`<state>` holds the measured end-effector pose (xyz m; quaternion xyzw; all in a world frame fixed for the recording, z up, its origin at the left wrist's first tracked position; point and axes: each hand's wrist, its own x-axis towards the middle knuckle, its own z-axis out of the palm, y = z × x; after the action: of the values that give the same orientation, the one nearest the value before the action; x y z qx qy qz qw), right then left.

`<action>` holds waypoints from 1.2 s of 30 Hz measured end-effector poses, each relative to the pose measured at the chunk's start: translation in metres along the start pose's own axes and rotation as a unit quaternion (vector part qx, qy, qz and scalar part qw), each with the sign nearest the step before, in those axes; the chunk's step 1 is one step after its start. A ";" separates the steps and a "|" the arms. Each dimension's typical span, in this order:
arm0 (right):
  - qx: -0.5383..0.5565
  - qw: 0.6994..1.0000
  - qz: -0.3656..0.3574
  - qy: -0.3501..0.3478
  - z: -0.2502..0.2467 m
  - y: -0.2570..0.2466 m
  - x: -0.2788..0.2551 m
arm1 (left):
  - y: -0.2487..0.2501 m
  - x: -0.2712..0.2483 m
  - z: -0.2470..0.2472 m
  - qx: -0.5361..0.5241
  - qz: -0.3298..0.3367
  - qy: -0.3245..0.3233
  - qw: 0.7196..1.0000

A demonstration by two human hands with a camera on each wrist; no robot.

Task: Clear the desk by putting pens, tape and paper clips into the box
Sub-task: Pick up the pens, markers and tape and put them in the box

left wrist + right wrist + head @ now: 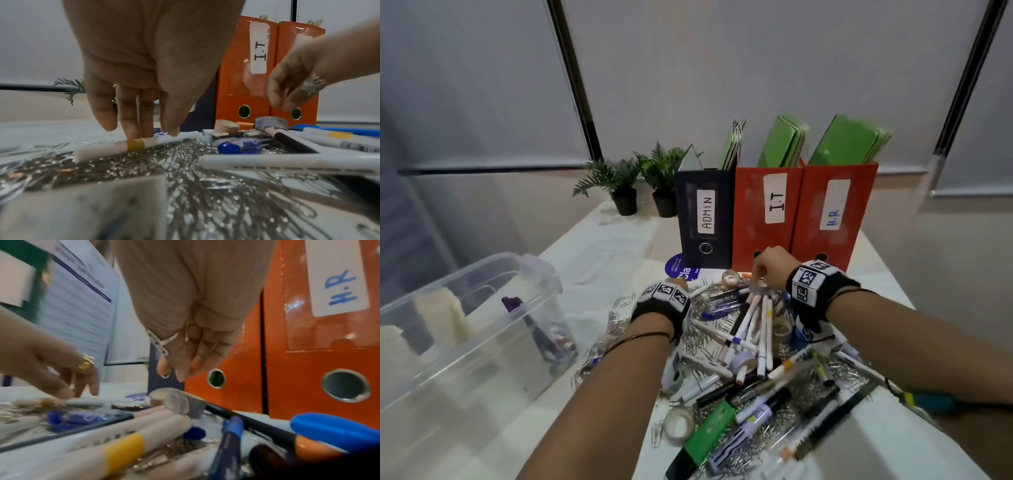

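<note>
Left hand [144,65] low over the far-left edge of the pile, fingers straight and pointing down, fingertips [131,134] touching a white pen with yellow band [134,144]. Not yet curled round it; grip spread, nothing pinched. Pen flat on the paper clips [185,186], long axis running left-right across the fingertips, slightly tilted, so directly beneath the grip. Needs fingers and thumb closing across the barrel, probably.

Right hand [195,331] just above a grey tape roll [185,404] near the orange I.T binder [242,73] and H.R binder [318,353]. Fingers hanging loosely curled, tips pointing down, a gap visible between tips and roll; holding nothing. Roll tilted on its edge atop pens, a beige tape roll [157,396] just beside it to the left.

Clear box [465,325] well apart on the left of the counter [602,246], some pens already inside. Left hand nearer the box. Most of the pile still out, task early on by judgement.
</note>
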<state>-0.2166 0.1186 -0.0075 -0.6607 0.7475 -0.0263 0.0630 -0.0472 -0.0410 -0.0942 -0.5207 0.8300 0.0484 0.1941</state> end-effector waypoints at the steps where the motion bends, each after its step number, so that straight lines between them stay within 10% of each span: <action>1: 0.015 1.000 -0.027 -0.005 0.001 0.000 -0.003 | -0.001 0.009 0.002 0.005 0.004 -0.015 1.000; 7: -0.015 0.982 -0.139 -0.130 0.020 -0.005 -0.024 | -0.011 0.051 0.018 0.014 -0.015 -0.023 1.000; 15: -0.095 0.965 -0.170 -0.177 0.022 -0.008 -0.028 | 0.036 -0.105 -0.035 -0.079 0.056 0.091 0.991; 25: -0.098 0.973 -0.146 -0.150 0.022 -0.003 -0.033 | 0.049 -0.141 -0.020 0.015 0.194 0.002 0.981; 36: -0.060 0.988 -0.138 -0.045 0.006 0.005 -0.042 | 0.037 -0.138 -0.026 -0.010 0.126 0.107 0.986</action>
<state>-0.2156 0.1614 -0.0117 -0.7608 0.6456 0.0403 0.0525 -0.0347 0.0850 -0.0239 -0.4156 0.9046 0.0245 0.0909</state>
